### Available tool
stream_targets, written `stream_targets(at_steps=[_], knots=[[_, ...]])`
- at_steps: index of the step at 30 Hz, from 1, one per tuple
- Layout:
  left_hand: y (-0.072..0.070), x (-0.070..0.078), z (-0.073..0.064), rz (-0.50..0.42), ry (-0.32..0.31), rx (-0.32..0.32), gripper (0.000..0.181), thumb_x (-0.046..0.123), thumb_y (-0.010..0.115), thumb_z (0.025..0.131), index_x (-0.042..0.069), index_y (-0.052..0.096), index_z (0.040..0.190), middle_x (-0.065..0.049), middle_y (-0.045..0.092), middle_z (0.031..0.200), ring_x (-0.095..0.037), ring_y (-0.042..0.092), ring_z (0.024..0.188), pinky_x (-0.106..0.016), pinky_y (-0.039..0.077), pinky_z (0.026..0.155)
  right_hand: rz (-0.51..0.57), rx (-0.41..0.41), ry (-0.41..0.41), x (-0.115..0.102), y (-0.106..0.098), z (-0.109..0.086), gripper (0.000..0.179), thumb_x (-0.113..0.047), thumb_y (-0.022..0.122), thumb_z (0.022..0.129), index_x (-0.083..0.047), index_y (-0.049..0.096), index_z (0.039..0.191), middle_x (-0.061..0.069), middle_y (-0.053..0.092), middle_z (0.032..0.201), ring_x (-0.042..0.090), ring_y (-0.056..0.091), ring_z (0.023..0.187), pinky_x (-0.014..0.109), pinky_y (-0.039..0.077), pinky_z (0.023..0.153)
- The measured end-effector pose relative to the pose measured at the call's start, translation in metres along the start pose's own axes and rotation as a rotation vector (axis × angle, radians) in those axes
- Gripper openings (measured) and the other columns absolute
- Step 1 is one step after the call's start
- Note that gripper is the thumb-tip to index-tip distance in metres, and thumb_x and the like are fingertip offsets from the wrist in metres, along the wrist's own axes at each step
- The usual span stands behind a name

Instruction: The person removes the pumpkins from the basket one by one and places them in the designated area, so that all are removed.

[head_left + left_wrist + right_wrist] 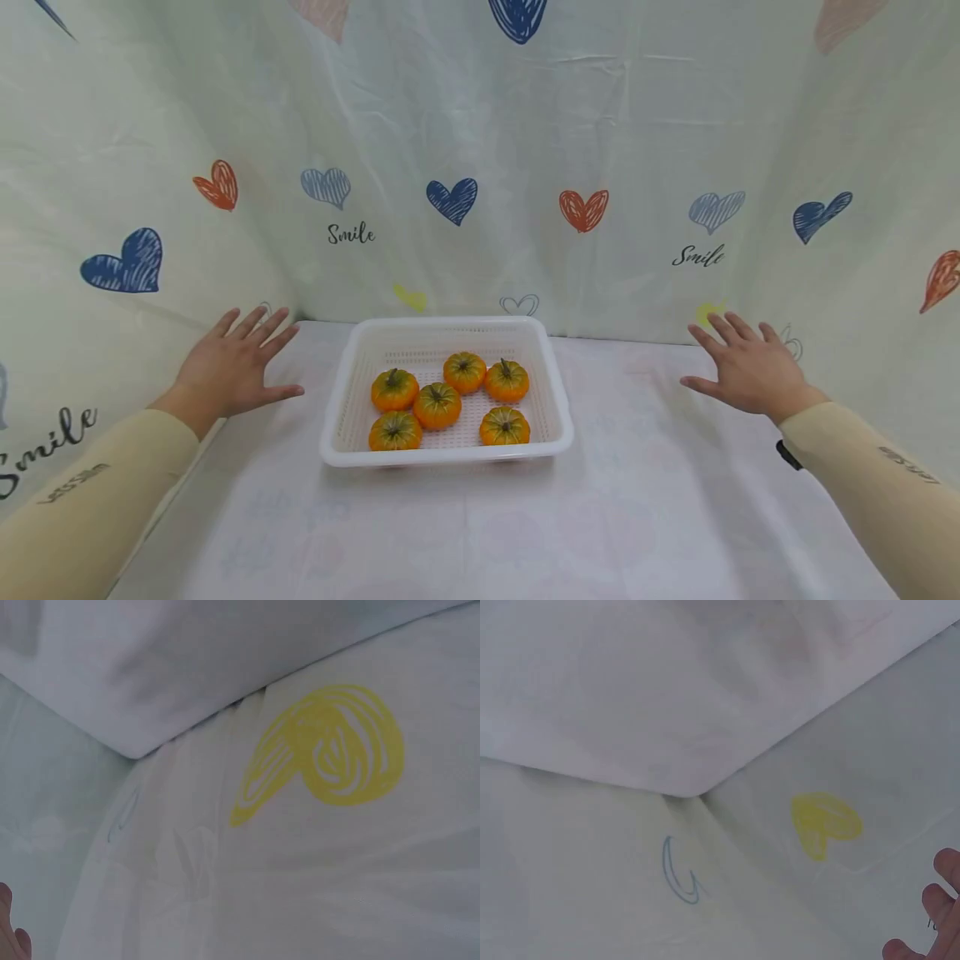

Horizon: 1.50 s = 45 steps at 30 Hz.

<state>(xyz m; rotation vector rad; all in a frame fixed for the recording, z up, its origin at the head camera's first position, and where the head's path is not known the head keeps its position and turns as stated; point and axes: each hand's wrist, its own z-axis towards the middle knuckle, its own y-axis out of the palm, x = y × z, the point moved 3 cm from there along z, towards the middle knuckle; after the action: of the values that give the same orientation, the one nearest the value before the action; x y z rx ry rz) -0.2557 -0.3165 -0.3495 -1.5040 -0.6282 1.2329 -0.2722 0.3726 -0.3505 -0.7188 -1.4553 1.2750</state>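
Note:
In the head view, a white plastic basket with perforated walls stands on the table. Inside it lie several small orange-and-green pumpkins, most grouped at the left and back, with one pumpkin at the front right. To the left of the basket, my left hand is held with fingers spread and holds nothing. My right hand is likewise spread, well to the basket's right, and also holds nothing. Only fingertips show in the left wrist view and the right wrist view, at the lower corners.
A white cloth covers the table. Behind it and along both sides hangs a pale curtain printed with hearts and the word "Smile". Beige sleeves cover both forearms, and something black shows at the right wrist.

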Motion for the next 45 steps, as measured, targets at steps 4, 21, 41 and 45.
stream_targets(at_steps=[4,21,41,45], knots=[[0.000,0.002,0.001,-0.003,-0.007,0.004,0.103,0.080,0.053,0.081,0.008,0.039,0.153,-0.021,0.024,0.161,-0.046,0.018,0.146,-0.062,0.008,0.116,-0.004,-0.012,-0.007,-0.005,-0.003,0.003,0.094,-0.072,0.054,0.089,-0.002,0.041,0.150,0.032,0.030,0.154,0.054,0.023,0.140,0.074,0.016,0.107],[-0.001,0.015,0.003,-0.097,-0.046,-0.004,0.102,0.080,0.048,0.084,0.007,0.035,0.154,-0.021,0.020,0.162,-0.047,0.017,0.146,-0.062,0.006,0.116,0.038,0.001,-0.027,-0.029,-0.008,0.021,0.090,-0.067,0.059,0.089,-0.006,0.039,0.153,0.029,0.030,0.155,0.049,0.021,0.143,0.072,0.014,0.109],[0.004,0.043,0.001,-0.212,-0.061,0.012,0.099,0.077,0.045,0.089,0.006,0.030,0.156,-0.023,0.019,0.162,-0.046,0.016,0.146,-0.063,0.007,0.116,0.088,-0.004,-0.062,-0.077,-0.022,0.050,0.092,-0.071,0.053,0.090,-0.009,0.034,0.156,0.025,0.028,0.158,0.045,0.019,0.145,0.068,0.017,0.112],[0.005,0.053,0.001,-0.247,-0.055,0.015,0.099,0.077,0.045,0.088,0.007,0.030,0.157,-0.022,0.019,0.162,-0.045,0.015,0.146,-0.063,0.008,0.116,0.095,-0.005,-0.075,-0.089,-0.024,0.056,0.091,-0.070,0.055,0.089,-0.011,0.034,0.156,0.024,0.028,0.158,0.044,0.019,0.146,0.066,0.018,0.112]])
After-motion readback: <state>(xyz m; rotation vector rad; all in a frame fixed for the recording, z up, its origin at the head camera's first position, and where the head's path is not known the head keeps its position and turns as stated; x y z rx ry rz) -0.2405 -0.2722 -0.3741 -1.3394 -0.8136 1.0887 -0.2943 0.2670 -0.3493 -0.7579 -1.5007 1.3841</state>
